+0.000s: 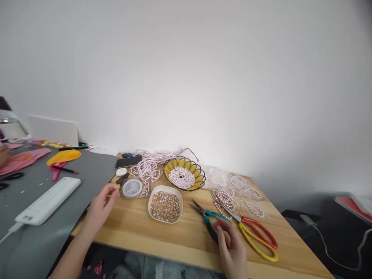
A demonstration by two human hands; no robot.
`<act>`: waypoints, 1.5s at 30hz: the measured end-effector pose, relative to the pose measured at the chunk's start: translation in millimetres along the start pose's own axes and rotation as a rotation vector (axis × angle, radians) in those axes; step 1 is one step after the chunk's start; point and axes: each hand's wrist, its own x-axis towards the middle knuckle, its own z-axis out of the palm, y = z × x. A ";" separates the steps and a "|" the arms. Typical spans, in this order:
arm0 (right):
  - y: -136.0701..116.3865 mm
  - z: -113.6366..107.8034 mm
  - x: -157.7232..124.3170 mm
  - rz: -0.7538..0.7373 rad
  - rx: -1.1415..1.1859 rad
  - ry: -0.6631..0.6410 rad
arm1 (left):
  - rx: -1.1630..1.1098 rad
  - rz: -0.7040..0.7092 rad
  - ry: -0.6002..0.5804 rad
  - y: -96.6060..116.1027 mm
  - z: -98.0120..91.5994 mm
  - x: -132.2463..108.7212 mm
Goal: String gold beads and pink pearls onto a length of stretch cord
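My left hand (102, 204) reaches over the wooden table (186, 240), its fingertips pinched together just left of a clear box holding a spool of clear thread (132, 188). What the fingers pinch is too small to make out. My right hand (231, 250) rests near the table's front edge, fingers loosely curled and touching the teal handles of the pliers (207, 217). A white bowl of small tan beads (165, 204) sits between the hands. Behind it stands a yellow wire basket of pearl beads (183, 177).
Scissors with red and yellow handles (255, 234) lie right of the pliers. Pearl strands (149, 164) and pearl bracelets in clear bags (235, 190) cover the back. A phone (128, 161) lies nearby. A white power strip (48, 200) lies on the grey mat at left.
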 end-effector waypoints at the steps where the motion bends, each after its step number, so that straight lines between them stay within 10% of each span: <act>1: -0.5 0.8 0.0 0.012 0.008 0.016 | 0.039 0.032 -0.042 -4.2 0.4 2.7; 10: -3.1 4.7 0.2 0.058 0.071 0.081 | 0.655 0.050 -0.502 41.8 37.3 45.5; 18: 3.9 3.5 -2.1 0.052 0.076 0.116 | 0.714 0.032 -0.544 62.5 51.2 58.7; 25: 12.0 3.7 -5.4 0.119 0.131 0.159 | 0.534 -0.034 -0.459 46.7 19.2 80.9; 30: 28.3 -1.7 -6.3 0.126 0.127 0.112 | -0.062 -0.130 -0.407 21.8 5.8 86.8; 38: -19.2 30.7 5.6 0.006 0.177 0.013 | -0.270 -0.027 -0.437 49.2 47.4 50.3; 45: -64.6 89.0 38.8 -0.249 0.232 -0.403 | -0.323 0.325 -0.608 79.6 86.8 1.1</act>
